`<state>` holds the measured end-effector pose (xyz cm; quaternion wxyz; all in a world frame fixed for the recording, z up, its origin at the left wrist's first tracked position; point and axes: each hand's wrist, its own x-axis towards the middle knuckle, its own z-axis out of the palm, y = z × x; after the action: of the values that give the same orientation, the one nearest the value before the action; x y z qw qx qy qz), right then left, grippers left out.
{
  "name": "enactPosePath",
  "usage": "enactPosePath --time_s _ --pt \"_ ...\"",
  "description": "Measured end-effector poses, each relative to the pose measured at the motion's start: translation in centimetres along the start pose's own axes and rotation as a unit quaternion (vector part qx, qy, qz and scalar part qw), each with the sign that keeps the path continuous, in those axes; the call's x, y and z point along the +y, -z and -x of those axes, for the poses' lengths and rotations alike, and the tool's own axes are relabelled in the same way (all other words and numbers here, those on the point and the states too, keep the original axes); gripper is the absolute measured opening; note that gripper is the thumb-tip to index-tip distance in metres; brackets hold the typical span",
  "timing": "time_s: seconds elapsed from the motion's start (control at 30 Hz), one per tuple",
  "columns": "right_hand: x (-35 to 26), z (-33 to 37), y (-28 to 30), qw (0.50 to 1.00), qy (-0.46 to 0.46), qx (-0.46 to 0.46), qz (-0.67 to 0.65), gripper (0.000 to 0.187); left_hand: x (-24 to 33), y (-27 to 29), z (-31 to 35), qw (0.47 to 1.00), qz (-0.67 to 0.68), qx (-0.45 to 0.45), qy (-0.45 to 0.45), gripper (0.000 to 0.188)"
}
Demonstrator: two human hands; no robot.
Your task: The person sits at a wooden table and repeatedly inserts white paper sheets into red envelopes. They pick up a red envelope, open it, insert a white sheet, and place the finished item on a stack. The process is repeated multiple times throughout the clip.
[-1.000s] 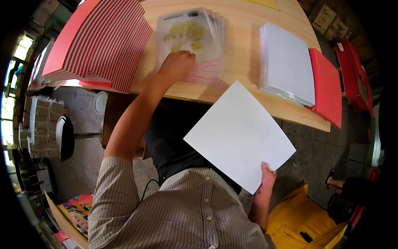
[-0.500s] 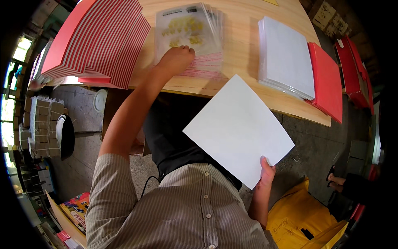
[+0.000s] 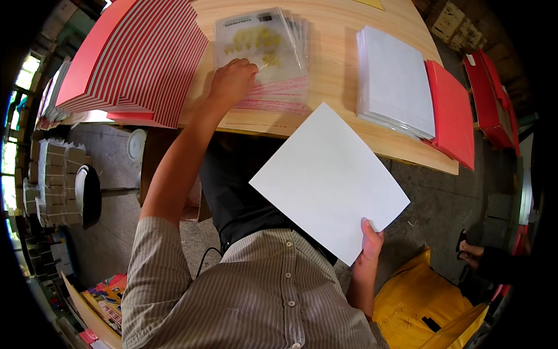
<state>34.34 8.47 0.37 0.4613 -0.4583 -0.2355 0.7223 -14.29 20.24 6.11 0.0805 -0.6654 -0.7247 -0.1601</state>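
Note:
Clear plastic sleeves (image 3: 282, 87) lie in a slightly fanned stack on the table, with a yellow pattern showing at their middle and pinkish-red bands along the near edge. On the left side of this stack rests my left hand (image 3: 234, 80), its fingers curled and pinching the top sleeve; the fingertips are partly hidden. My right hand (image 3: 371, 239) grips a stiff blank white sheet (image 3: 331, 180) by its near right corner, thumb on top and the other fingers hidden underneath. The sheet is held turned like a diamond above my lap, in front of the table edge.
Tall red-covered stacks with striped edges (image 3: 145, 58) stand at the table's left. To the right lie a white pile in clear plastic (image 3: 395, 81) and red folders (image 3: 450, 110). A yellow bag (image 3: 418, 296) sits at lower right, near another person's foot (image 3: 469, 251).
My left hand has shifted a little left across the plastic sleeves, uncovering more of their pinkish-red bands. My right hand keeps the white sheet in nearly the same place.

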Motion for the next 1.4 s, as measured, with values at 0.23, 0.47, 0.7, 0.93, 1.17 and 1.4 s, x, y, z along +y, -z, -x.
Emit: enactPosePath --time_s 0.23,0.47,0.7,0.93,1.17,1.4 --pt "-1.4 1.9 -2.3 0.999 -0.006 0.015 0.034 0.058 6.1 1.7 2.7 0.993 0.094 -0.047 -0.053 0.012" --pt "-1.4 2.6 -2.8 0.997 -0.032 0.052 0.038 0.054 9.7 1.2 4.8 0.986 0.136 -0.072 -0.063 0.010" --pt "-1.5 2.4 -2.7 0.996 0.001 0.067 0.051 0.053 11.6 0.3 5.6 0.986 0.111 -0.099 -0.074 0.009" --pt "-0.4 3.4 -0.6 0.993 0.055 0.101 0.036 0.051 13.3 -0.5 5.6 0.984 0.095 -0.107 -0.102 0.009" --pt "-0.1 3.4 -0.4 0.991 0.065 0.110 0.039 0.051 14.4 -0.8 5.2 0.986 0.064 -0.102 -0.114 0.009" --pt "0.2 3.5 0.3 0.989 0.073 0.121 0.048 0.052 14.5 -0.6 5.6 0.990 0.051 -0.060 -0.121 0.004"
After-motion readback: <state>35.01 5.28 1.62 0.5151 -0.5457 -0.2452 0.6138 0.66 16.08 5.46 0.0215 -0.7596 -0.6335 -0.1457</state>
